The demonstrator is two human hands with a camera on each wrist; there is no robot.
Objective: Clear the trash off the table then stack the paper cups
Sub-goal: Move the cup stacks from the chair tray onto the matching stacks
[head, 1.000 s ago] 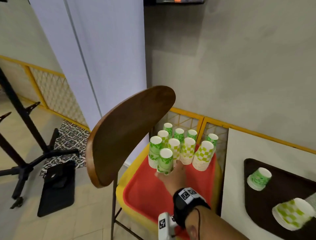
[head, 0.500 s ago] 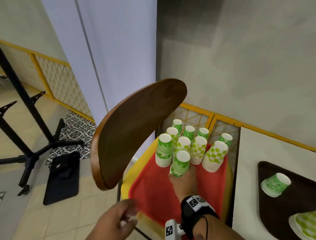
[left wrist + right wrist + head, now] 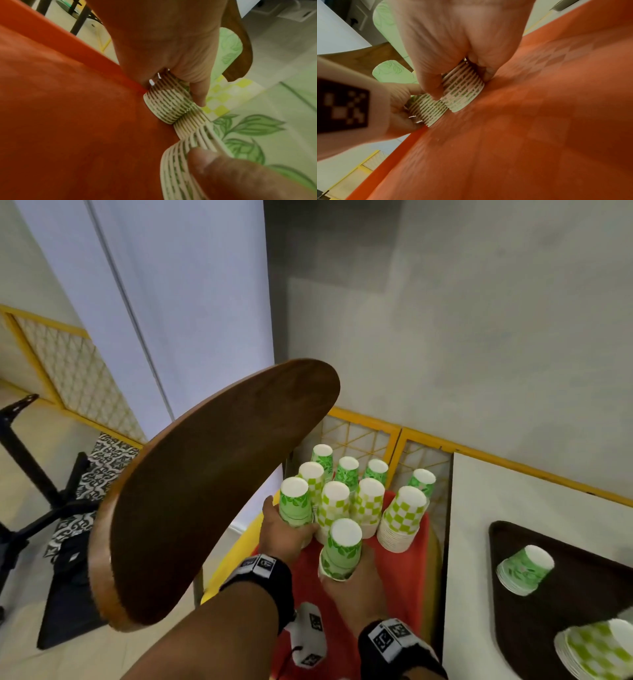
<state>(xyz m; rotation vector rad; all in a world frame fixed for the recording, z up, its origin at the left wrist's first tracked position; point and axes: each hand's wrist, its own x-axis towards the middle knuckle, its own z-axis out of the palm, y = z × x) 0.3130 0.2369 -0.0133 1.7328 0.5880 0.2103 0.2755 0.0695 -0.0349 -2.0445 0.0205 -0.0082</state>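
Several upside-down stacks of green-and-white paper cups stand on a red tray [image 3: 404,583] on a chair seat. My left hand [image 3: 286,530] grips the base of the leaf-pattern stack [image 3: 294,505] at the cluster's left edge; the left wrist view shows its fingers [image 3: 197,94] curled round the stack's rims [image 3: 168,105]. My right hand [image 3: 356,587] grips the front leaf-pattern stack [image 3: 342,549], with its fingers [image 3: 429,86] round the rims [image 3: 464,92]. Both stacks sit on the tray, side by side and touching.
The chair's brown wooden back [image 3: 212,491] rises close to my left arm. At the right, a white table [image 3: 513,508] bears a dark tray [image 3: 582,604] with a leaf-pattern cup stack [image 3: 524,570] on its side and a checkered stack [image 3: 596,652]. Black stand legs [image 3: 34,474] cross the floor at left.
My left hand has come up from below and taken hold of the left leaf-pattern stack. My right hand keeps its grip on the front stack, which has moved toward me.
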